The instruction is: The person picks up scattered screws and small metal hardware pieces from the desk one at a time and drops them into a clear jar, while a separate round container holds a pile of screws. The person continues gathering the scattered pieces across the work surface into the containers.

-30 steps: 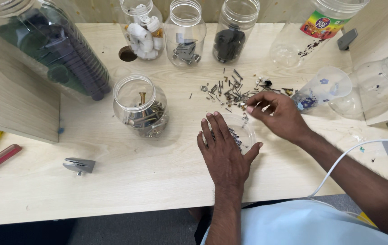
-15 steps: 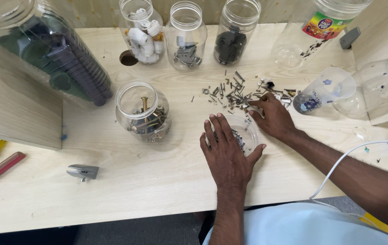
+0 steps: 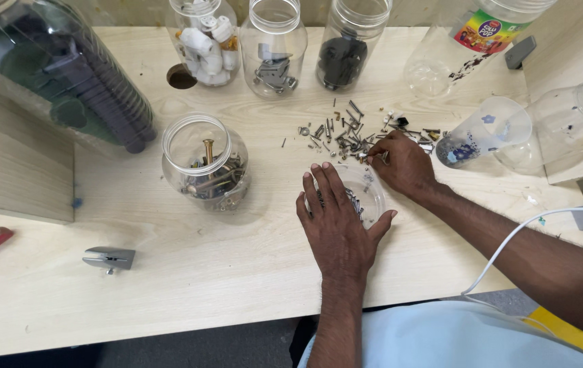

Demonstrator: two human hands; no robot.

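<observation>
Since the earlier frame your right hand [image 3: 404,162] has dropped from the scattered screws [image 3: 346,133] toward the clear lid [image 3: 363,194]. Your left hand [image 3: 336,218] lies flat, fingers spread, steadying it. Right fingers look pinched; contents cannot be told. Screws: light, stiff, slippery; pinch mid-shank.

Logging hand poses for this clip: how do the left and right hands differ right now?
The left hand lies flat, fingers spread, over a clear shallow dish; the right hand is curled, fingertips pinching at the scattered screws. The left sits nearer the table edge, the right farther back. Both are bare and palm-down.
</observation>
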